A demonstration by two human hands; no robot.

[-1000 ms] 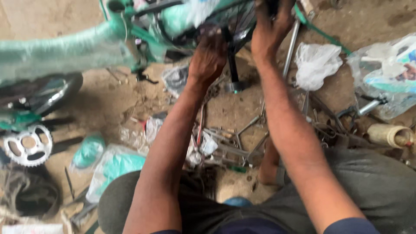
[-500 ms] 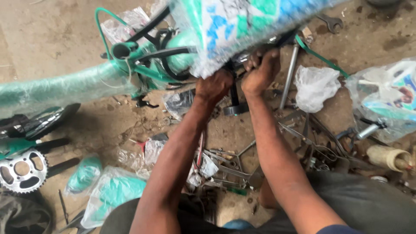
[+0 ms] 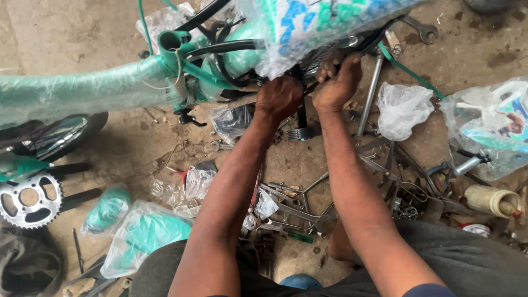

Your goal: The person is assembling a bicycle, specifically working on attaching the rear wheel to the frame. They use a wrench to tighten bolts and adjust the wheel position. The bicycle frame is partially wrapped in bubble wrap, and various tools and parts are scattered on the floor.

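A teal bicycle frame [image 3: 82, 88] wrapped in clear plastic lies across the top of the head view. A bubble-wrapped part with a blue and green print [image 3: 324, 25] hangs over its right end. My left hand [image 3: 279, 98] is closed on a dark part under that wrapped piece. Right beside it, my right hand [image 3: 339, 83] grips dark metal at the same spot. What exactly each hand holds is partly hidden by the wrap. A black rod with a ribbed end [image 3: 300, 124] drops down between the hands.
Wrenches and loose tools [image 3: 300, 212] litter the dirt floor between my forearms. A silver chainring with black cranks [image 3: 30, 199] lies at left, bagged teal parts [image 3: 146, 234] at lower left. White plastic bags [image 3: 404, 107] and a printed package [image 3: 495, 126] sit at right.
The view has shifted so the wrapped printed part now fills the top. My right hand has come down and in beside my left hand; both now grip close together.
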